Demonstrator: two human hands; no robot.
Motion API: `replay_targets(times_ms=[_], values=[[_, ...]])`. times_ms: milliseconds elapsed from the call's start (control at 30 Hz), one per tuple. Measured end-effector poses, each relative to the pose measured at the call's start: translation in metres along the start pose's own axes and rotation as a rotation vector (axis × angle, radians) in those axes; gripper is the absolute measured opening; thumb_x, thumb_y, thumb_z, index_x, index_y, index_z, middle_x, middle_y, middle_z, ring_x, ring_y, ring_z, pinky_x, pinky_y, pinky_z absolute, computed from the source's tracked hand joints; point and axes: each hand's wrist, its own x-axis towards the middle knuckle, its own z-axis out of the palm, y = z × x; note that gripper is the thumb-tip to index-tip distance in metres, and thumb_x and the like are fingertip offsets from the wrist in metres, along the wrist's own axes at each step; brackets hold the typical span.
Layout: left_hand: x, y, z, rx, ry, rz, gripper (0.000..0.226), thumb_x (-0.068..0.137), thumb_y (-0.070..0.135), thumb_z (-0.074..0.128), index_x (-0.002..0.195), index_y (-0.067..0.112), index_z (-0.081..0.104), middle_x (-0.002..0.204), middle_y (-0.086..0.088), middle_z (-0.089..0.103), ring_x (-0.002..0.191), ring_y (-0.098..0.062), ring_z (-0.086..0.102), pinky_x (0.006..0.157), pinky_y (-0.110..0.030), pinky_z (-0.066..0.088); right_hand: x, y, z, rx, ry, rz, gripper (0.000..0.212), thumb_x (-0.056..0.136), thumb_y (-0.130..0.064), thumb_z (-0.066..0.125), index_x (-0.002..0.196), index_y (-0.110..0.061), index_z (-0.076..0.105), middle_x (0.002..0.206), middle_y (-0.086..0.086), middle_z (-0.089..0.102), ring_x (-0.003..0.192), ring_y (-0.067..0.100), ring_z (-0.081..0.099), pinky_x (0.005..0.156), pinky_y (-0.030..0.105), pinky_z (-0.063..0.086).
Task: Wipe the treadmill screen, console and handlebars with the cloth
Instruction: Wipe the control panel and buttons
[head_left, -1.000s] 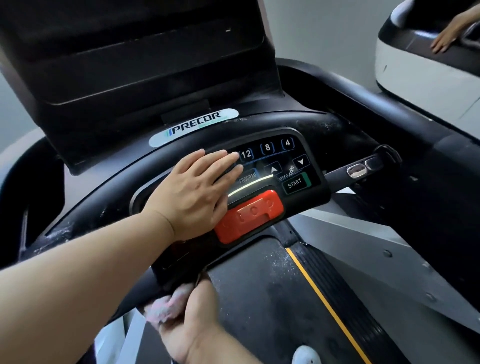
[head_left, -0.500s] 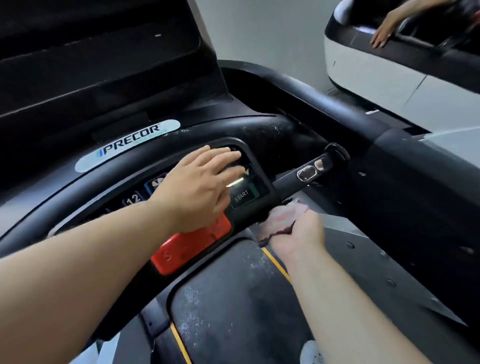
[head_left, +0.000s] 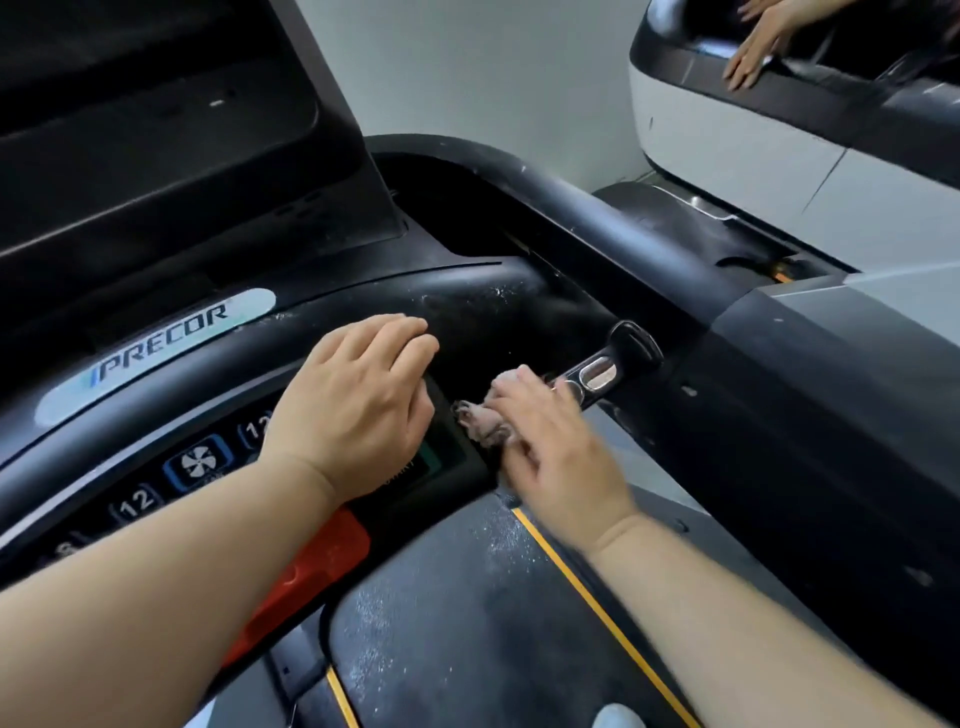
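Observation:
The black Precor treadmill console (head_left: 156, 338) curves across the left, with its dark screen (head_left: 130, 130) above and lit buttons along the front. My left hand (head_left: 353, 405) rests on the console's right end, fingers bent over the top edge. My right hand (head_left: 550, 447) grips a crumpled pinkish cloth (head_left: 483, 421) around the short handlebar (head_left: 608, 371) with silver sensor pads, just right of the console. The cloth is partly hidden under my fingers.
A red stop tab (head_left: 306, 577) sits under my left forearm. The dusty belt (head_left: 467, 623) with a yellow edge line lies below. A black side rail (head_left: 519, 176) runs toward the right. Another person's hand (head_left: 753, 57) rests on a neighbouring white machine (head_left: 727, 135).
My right hand brought the cloth from under the console's left side across to the right and up onto the short handlebar. My left hand slid to the console's right end. The view swung rightward.

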Motion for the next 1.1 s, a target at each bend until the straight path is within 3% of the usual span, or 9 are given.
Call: replay_targets(times_ms=[100, 200, 400, 600, 767, 867, 900, 967, 1100], values=[[0.001, 0.000, 0.000, 0.002, 0.009, 0.003, 0.033, 0.086, 0.020, 0.049, 0.113, 0.007, 0.064, 0.122, -0.009, 0.063, 0.118, -0.031, 0.055, 0.103, -0.036, 0.032, 0.027, 0.061, -0.045, -0.147, -0.051, 0.130, 0.043, 0.082, -0.003, 0.050, 0.116, -0.028, 0.057, 0.112, 0.000, 0.059, 0.110, 0.022, 0.048, 0.098, 0.035, 0.032], [0.002, 0.000, 0.001, 0.009, 0.002, 0.006, 0.034, 0.087, 0.021, 0.049, 0.113, 0.007, 0.064, 0.123, -0.009, 0.063, 0.118, -0.030, 0.055, 0.103, -0.037, 0.033, 0.038, 0.080, -0.065, -0.173, -0.087, 0.350, 0.022, 0.082, -0.005, 0.042, 0.095, -0.016, 0.057, 0.097, -0.005, 0.054, 0.095, 0.030, 0.053, 0.081, 0.029, 0.038], [0.003, 0.001, 0.000, 0.037, -0.025, 0.014, 0.034, 0.086, 0.022, 0.046, 0.110, 0.009, 0.066, 0.121, -0.008, 0.064, 0.116, -0.030, 0.057, 0.101, -0.038, 0.034, 0.017, -0.019, -0.012, 0.055, -0.119, 0.109, 0.032, 0.081, -0.015, 0.036, 0.094, -0.011, 0.065, 0.097, 0.001, 0.064, 0.095, 0.020, 0.056, 0.091, 0.035, 0.044], [0.001, 0.001, -0.001, 0.034, -0.035, 0.011, 0.031, 0.087, 0.022, 0.048, 0.109, 0.010, 0.065, 0.118, -0.006, 0.065, 0.113, -0.029, 0.058, 0.102, -0.037, 0.034, 0.051, 0.049, -0.040, -0.232, -0.261, 0.085, 0.026, 0.084, -0.028, 0.032, 0.071, -0.017, 0.051, 0.071, 0.000, 0.057, 0.073, 0.027, 0.052, 0.072, 0.041, 0.042], [0.001, -0.001, 0.001, 0.038, -0.028, 0.028, 0.026, 0.087, 0.022, 0.048, 0.101, 0.011, 0.066, 0.109, -0.003, 0.066, 0.108, -0.027, 0.059, 0.099, -0.037, 0.035, 0.037, 0.037, -0.017, -0.027, 0.091, 0.424, 0.025, 0.094, -0.012, 0.034, 0.075, -0.014, 0.051, 0.086, 0.004, 0.056, 0.090, 0.024, 0.052, 0.077, 0.048, 0.046], [0.001, -0.001, 0.001, 0.043, -0.020, 0.029, 0.024, 0.086, 0.022, 0.049, 0.098, 0.012, 0.067, 0.105, -0.002, 0.067, 0.106, -0.027, 0.059, 0.097, -0.037, 0.035, -0.002, -0.017, 0.014, 0.316, 0.324, 0.632, 0.039, 0.101, -0.008, 0.035, 0.126, -0.036, 0.045, 0.156, -0.007, 0.024, 0.143, 0.007, 0.021, 0.109, 0.037, 0.038], [0.001, -0.001, 0.000, 0.046, -0.020, 0.028, 0.024, 0.086, 0.022, 0.049, 0.097, 0.012, 0.067, 0.105, -0.002, 0.067, 0.105, -0.027, 0.059, 0.097, -0.037, 0.035, -0.009, -0.034, 0.020, 0.395, 0.380, 0.717, 0.050, 0.101, -0.008, 0.035, 0.137, -0.043, 0.032, 0.160, -0.013, 0.009, 0.145, 0.003, 0.015, 0.112, 0.029, 0.033], [0.001, -0.001, 0.001, 0.046, -0.020, 0.033, 0.024, 0.086, 0.022, 0.048, 0.096, 0.012, 0.067, 0.104, -0.002, 0.067, 0.105, -0.027, 0.059, 0.097, -0.037, 0.035, 0.001, -0.047, 0.026, 0.491, 0.475, 0.948, 0.055, 0.103, -0.014, 0.033, 0.147, -0.043, 0.017, 0.158, -0.009, 0.019, 0.139, 0.012, 0.033, 0.100, 0.014, 0.038], [0.001, -0.001, 0.000, 0.038, -0.021, 0.035, 0.028, 0.087, 0.023, 0.044, 0.096, 0.011, 0.067, 0.103, -0.002, 0.067, 0.104, -0.028, 0.059, 0.096, -0.037, 0.035, 0.047, -0.007, 0.016, 0.809, 0.755, 1.353, 0.047, 0.099, -0.018, 0.032, 0.146, -0.024, 0.034, 0.131, 0.010, 0.057, 0.116, 0.034, 0.057, 0.091, 0.038, 0.048]])
